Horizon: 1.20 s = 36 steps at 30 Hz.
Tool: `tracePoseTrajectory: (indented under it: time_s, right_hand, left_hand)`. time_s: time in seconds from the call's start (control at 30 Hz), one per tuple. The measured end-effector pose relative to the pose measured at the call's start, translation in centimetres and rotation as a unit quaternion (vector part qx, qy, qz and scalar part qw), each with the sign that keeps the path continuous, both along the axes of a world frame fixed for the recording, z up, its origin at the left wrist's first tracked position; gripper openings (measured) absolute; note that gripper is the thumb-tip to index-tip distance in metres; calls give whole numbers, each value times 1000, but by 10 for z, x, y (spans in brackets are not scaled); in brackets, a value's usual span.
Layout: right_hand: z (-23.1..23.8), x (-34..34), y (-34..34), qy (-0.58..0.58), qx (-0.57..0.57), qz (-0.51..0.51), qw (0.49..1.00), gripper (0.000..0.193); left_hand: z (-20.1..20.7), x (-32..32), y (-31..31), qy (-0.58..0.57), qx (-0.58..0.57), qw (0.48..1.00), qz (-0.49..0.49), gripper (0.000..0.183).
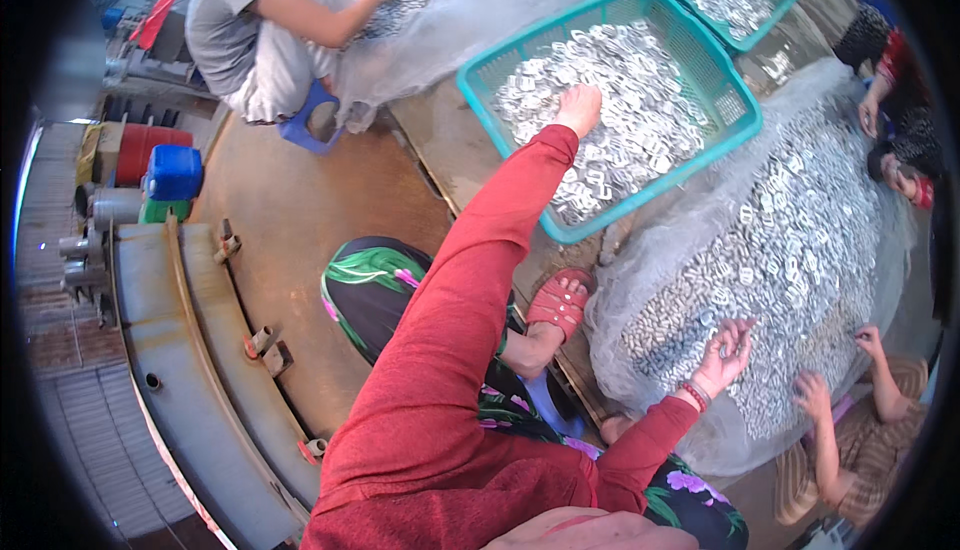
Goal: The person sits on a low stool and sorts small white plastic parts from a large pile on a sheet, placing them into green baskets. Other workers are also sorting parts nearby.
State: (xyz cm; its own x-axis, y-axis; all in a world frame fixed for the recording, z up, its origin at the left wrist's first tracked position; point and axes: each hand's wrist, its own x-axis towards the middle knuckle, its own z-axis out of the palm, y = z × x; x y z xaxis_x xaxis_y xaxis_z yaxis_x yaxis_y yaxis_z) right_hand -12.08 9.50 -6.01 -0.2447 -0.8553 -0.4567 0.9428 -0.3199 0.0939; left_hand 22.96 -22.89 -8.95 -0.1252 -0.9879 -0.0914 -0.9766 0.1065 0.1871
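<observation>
My left arm, in a red sleeve, reaches out over a teal plastic basket (653,213) heaped with small silvery metal pieces (645,120). My left hand (579,110) is at the heap in it; its fingers are hidden, so its grip cannot be told. Lower right, my right hand (724,358), with a red bracelet at the wrist, hovers over a wide pile of similar pieces (800,250). Its palm is turned up and its fingers are apart and loosely bent. Whether any tiny piece lies in it is too small to tell. The pile rests on a whitish translucent mesh sheet (640,300).
A second teal basket (775,25) of pieces stands beyond the first. One person (225,30) crouches on a blue stool (312,120) at upper left. Other people's hands (815,395) work at the pile's right side. A metal trough (185,350) and blue container (173,172) stand left.
</observation>
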Motion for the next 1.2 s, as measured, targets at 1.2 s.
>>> tracePoseTrajectory:
  time_s: [1.2]
  right_hand:
    - [-90,-26,68,247,204,-42,946,13]
  left_hand:
    - [72,-169,109,414,80,892,-164,18]
